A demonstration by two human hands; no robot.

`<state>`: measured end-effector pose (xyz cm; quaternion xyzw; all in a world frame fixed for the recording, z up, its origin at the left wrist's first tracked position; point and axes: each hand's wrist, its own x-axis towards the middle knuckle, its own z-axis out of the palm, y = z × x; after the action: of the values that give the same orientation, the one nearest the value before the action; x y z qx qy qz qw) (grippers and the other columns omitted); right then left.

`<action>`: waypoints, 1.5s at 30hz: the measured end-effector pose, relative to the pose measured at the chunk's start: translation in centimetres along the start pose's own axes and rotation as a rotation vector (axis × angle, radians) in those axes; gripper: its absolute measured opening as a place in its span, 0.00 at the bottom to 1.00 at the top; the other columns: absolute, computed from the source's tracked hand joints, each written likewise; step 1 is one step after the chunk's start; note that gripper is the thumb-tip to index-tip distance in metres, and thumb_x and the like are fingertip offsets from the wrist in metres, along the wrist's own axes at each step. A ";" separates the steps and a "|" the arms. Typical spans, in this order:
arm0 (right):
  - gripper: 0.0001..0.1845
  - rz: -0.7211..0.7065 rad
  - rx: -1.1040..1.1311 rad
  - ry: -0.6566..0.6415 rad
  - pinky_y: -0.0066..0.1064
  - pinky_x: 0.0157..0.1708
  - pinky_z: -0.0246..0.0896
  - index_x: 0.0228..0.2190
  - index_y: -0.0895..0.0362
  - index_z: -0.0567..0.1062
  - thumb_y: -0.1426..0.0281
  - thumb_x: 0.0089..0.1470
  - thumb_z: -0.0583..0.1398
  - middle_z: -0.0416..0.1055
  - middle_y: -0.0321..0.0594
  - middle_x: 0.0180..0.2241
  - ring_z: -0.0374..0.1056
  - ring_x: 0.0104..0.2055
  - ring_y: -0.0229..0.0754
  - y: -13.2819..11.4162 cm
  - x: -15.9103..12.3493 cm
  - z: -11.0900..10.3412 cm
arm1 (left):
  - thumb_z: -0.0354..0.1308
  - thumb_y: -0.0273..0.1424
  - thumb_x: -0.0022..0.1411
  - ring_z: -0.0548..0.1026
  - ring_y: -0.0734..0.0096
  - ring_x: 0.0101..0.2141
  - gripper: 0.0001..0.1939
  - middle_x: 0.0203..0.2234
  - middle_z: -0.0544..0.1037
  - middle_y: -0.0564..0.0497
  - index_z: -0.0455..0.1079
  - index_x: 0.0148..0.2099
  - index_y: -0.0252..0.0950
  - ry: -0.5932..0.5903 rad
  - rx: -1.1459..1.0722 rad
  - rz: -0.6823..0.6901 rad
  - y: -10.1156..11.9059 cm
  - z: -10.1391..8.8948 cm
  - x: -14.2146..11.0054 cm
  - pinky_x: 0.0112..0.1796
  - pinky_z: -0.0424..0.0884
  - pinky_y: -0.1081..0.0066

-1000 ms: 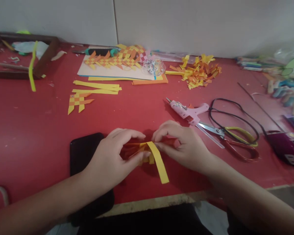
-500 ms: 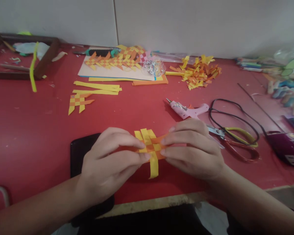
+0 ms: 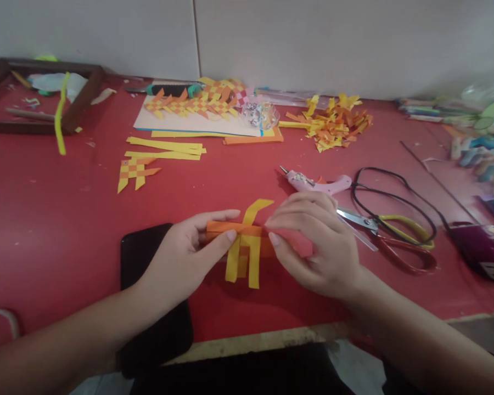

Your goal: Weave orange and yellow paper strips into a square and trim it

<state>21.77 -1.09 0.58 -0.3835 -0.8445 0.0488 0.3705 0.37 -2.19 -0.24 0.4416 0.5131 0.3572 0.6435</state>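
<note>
Orange and yellow woven paper strips (image 3: 250, 244) are held above the table in front of me. My left hand (image 3: 193, 241) pinches their left side, thumb in front and fingers behind. At their right end, my right hand (image 3: 313, 236) has its thumb and fingertips closed around the orange part, most of which its fingers hide. Two yellow strip ends hang down, and one yellow strip (image 3: 257, 208) sticks up and bends right. A finished woven paper fish (image 3: 132, 173) lies farther back on the left, below several loose yellow strips (image 3: 164, 148).
A black phone-like slab (image 3: 144, 255) lies under my left forearm. On the right are a pink glue gun (image 3: 313, 181), scissors (image 3: 364, 220) and a purple device (image 3: 477, 247) with a cord. Paper scraps (image 3: 337, 123), woven fish (image 3: 193, 104) and a wooden frame (image 3: 82, 99) stand at the back.
The woven strips have been turned over, so an orange band now runs across the top with yellow ends hanging. My left thumb moved to the front; my right hand's grip shifted.
</note>
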 end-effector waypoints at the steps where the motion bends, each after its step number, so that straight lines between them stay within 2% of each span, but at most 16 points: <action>1: 0.07 -0.022 -0.010 0.010 0.46 0.41 0.63 0.33 0.55 0.74 0.77 0.51 0.63 0.77 0.39 0.31 0.70 0.40 0.49 0.1 0.0 0.1 | 0.65 0.37 0.60 0.82 0.68 0.37 0.20 0.37 0.84 0.50 0.73 0.53 0.38 -0.011 -0.022 -0.043 0.0 0.0 0.1 0.37 0.79 0.73; 4: 0.05 -0.089 -0.038 0.016 0.43 0.40 0.63 0.31 0.54 0.75 0.75 0.51 0.66 0.76 0.37 0.31 0.69 0.38 0.46 0.2 -0.1 0.4 | 0.65 0.36 0.58 0.82 0.63 0.39 0.25 0.40 0.84 0.48 0.70 0.57 0.36 -0.037 -0.031 -0.087 0.1 0.0 0.2 0.40 0.79 0.67; 6: 0.04 -0.089 -0.051 -0.015 0.43 0.41 0.63 0.33 0.54 0.76 0.72 0.53 0.66 0.76 0.38 0.32 0.68 0.39 0.46 0.2 -0.2 0.6 | 0.65 0.35 0.58 0.82 0.62 0.39 0.26 0.41 0.83 0.48 0.70 0.58 0.36 -0.063 0.017 -0.070 0.0 0.0 0.3 0.42 0.79 0.64; 10: 0.10 -0.037 -0.065 -0.107 0.45 0.44 0.61 0.39 0.55 0.78 0.65 0.55 0.66 0.75 0.42 0.38 0.67 0.43 0.48 0.3 -0.6 0.9 | 0.63 0.31 0.58 0.82 0.63 0.36 0.24 0.39 0.84 0.47 0.71 0.57 0.36 -0.135 0.075 -0.039 -0.1 0.0 0.3 0.38 0.79 0.65; 14: 0.05 -0.007 0.005 -0.124 0.44 0.45 0.59 0.36 0.53 0.77 0.69 0.55 0.64 0.74 0.41 0.38 0.67 0.42 0.47 0.2 -0.5 0.8 | 0.63 0.31 0.59 0.82 0.62 0.39 0.21 0.38 0.84 0.46 0.72 0.55 0.35 -0.149 0.007 -0.026 -0.2 0.0 0.5 0.39 0.80 0.65; 19: 0.09 -0.005 0.157 -0.142 0.46 0.48 0.58 0.36 0.56 0.72 0.75 0.49 0.61 0.72 0.42 0.38 0.68 0.42 0.47 0.1 0.1 -0.1 | 0.63 0.29 0.61 0.82 0.66 0.38 0.18 0.40 0.83 0.47 0.72 0.54 0.36 -0.125 -0.193 -0.080 -0.5 0.0 0.6 0.40 0.80 0.67; 23: 0.07 0.112 0.105 -0.079 0.43 0.44 0.59 0.30 0.55 0.69 0.77 0.47 0.58 0.71 0.40 0.34 0.67 0.40 0.46 0.5 0.1 -0.3 | 0.63 0.28 0.61 0.82 0.67 0.37 0.16 0.38 0.84 0.48 0.74 0.52 0.37 -0.106 -0.283 -0.099 -0.9 -0.1 0.7 0.38 0.81 0.69; 29: 0.05 0.250 -0.019 -0.071 0.44 0.45 0.60 0.31 0.53 0.70 0.75 0.52 0.59 0.73 0.39 0.35 0.69 0.41 0.47 1.9 -0.1 -0.1 | 0.61 0.29 0.62 0.83 0.62 0.37 0.16 0.39 0.84 0.47 0.73 0.52 0.37 -0.072 -0.249 -0.065 -0.9 -0.3 0.9 0.40 0.81 0.62; 32: 0.04 0.256 -0.093 -0.044 0.45 0.45 0.62 0.33 0.52 0.71 0.73 0.54 0.60 0.75 0.40 0.36 0.71 0.41 0.48 3.2 0.0 -1.0 | 0.60 0.32 0.63 0.82 0.63 0.39 0.18 0.40 0.83 0.47 0.70 0.55 0.37 -0.084 -0.091 -0.024 -0.8 -0.3 0.8 0.40 0.81 0.63; 35: 0.07 0.262 -0.259 -0.024 0.45 0.43 0.65 0.36 0.52 0.73 0.72 0.53 0.59 0.76 0.41 0.35 0.72 0.41 0.50 5.6 -0.4 -2.6 | 0.58 0.33 0.65 0.82 0.62 0.40 0.21 0.41 0.82 0.46 0.65 0.59 0.37 -0.127 0.208 0.092 -1.0 -0.3 0.4 0.40 0.80 0.64; 37: 0.13 0.285 -0.400 -0.089 0.49 0.44 0.65 0.39 0.52 0.73 0.76 0.50 0.57 0.76 0.44 0.38 0.71 0.43 0.54 7.6 -1.0 -3.6 | 0.55 0.32 0.66 0.82 0.61 0.41 0.22 0.43 0.81 0.44 0.62 0.61 0.38 -0.141 0.377 0.215 -1.5 -0.2 0.0 0.39 0.80 0.63; 38: 0.18 0.299 -0.451 -0.139 0.52 0.45 0.65 0.41 0.53 0.73 0.77 0.49 0.55 0.76 0.46 0.39 0.71 0.45 0.56 8.5 -1.4 -3.9 | 0.55 0.31 0.66 0.81 0.61 0.43 0.24 0.48 0.79 0.42 0.59 0.63 0.39 -0.127 0.447 0.291 -1.8 -0.1 -0.2 0.40 0.80 0.62; 39: 0.21 0.298 -0.479 -0.195 0.53 0.44 0.65 0.43 0.55 0.73 0.78 0.48 0.54 0.76 0.48 0.40 0.71 0.45 0.58 9.4 -1.7 -4.1 | 0.55 0.30 0.65 0.78 0.58 0.49 0.26 0.55 0.74 0.39 0.57 0.64 0.39 -0.083 0.548 0.384 -2.1 0.0 -0.5 0.45 0.78 0.59; 41: 0.26 0.293 -0.474 -0.292 0.54 0.44 0.66 0.47 0.56 0.73 0.80 0.47 0.51 0.76 0.50 0.43 0.71 0.47 0.58 10.8 -2.4 -4.4 | 0.57 0.29 0.63 0.63 0.46 0.62 0.33 0.64 0.61 0.33 0.51 0.67 0.37 0.042 0.821 0.613 -2.5 0.2 -0.9 0.55 0.68 0.47; 43: 0.28 0.272 -0.459 -0.344 0.53 0.45 0.67 0.50 0.57 0.72 0.80 0.47 0.51 0.76 0.51 0.46 0.71 0.49 0.57 11.7 -2.9 -4.3 | 0.57 0.28 0.62 0.53 0.39 0.66 0.35 0.67 0.52 0.29 0.50 0.68 0.32 0.147 1.048 0.748 -2.7 0.4 -1.3 0.59 0.60 0.40; 45: 0.28 0.246 -0.468 -0.368 0.52 0.45 0.67 0.51 0.58 0.72 0.80 0.48 0.51 0.76 0.52 0.46 0.71 0.49 0.57 12.4 -3.1 -4.2 | 0.60 0.27 0.60 0.50 0.34 0.66 0.36 0.66 0.48 0.24 0.51 0.67 0.26 0.218 1.200 0.885 -2.6 0.5 -1.6 0.59 0.57 0.39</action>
<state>33.44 4.62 -2.73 -0.5423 -0.8330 -0.0338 0.1046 0.55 -4.67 -2.09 0.8434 0.4553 0.2831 0.0344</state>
